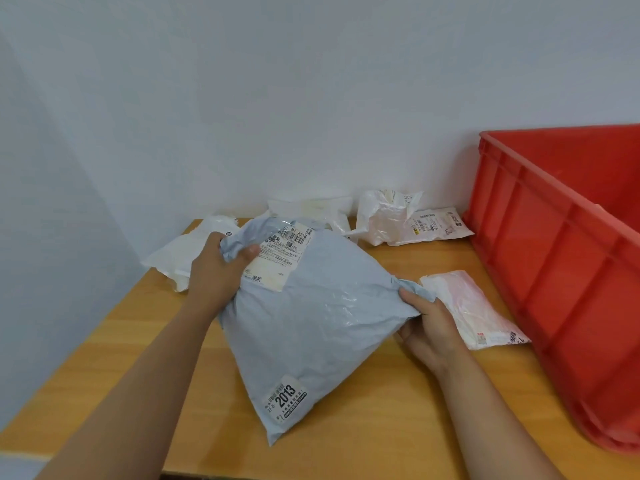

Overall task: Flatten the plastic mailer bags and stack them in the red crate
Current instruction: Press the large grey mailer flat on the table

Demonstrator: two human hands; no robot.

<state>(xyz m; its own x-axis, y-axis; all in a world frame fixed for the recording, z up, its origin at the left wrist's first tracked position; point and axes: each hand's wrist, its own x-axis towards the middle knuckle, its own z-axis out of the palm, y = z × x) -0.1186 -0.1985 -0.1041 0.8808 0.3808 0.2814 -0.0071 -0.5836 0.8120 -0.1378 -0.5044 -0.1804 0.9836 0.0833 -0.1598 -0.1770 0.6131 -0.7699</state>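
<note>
A wooden table (pixel 398 410) with a warm yellow-orange top stood pushed into a corner of a room, plain white walls (pixel 277 98) rising behind it and to its left. The tabletop filled the lower part of the view, its near edge just visible at the bottom.

In the middle of the table lay a large grey mailer (pixel 311 323), puffy and wrinkled, turned at an angle so one corner pointed toward the viewer. A white shipping label (pixel 280 258) sat near its far end, and a small sticker (pixel 285 396) reading "2013" sat near the close corner.

The left hand (pixel 216 268) gripped the grey mailer's far left corner, fingers and thumb curled around bunched plastic. The right hand (pixel 429 327) gripped the mailer's right corner, fingers closed on gathered plastic there. Both forearms reached in from the bottom of the view.

A red crate (pixel 554 271) stood on the right side of the table, its ribbed wall facing the hands; what it held could not be told.

Other bags lay around. A pinkish mailer (pixel 474 310) rested flat between the right hand and the crate. A white bag (pixel 180 251) lay behind the left hand near the left wall. Against the back wall sat a flat white mailer (pixel 311 207), a crumpled one (pixel 384 213), and a labelled one (pixel 433 225) just beside the crate.
</note>
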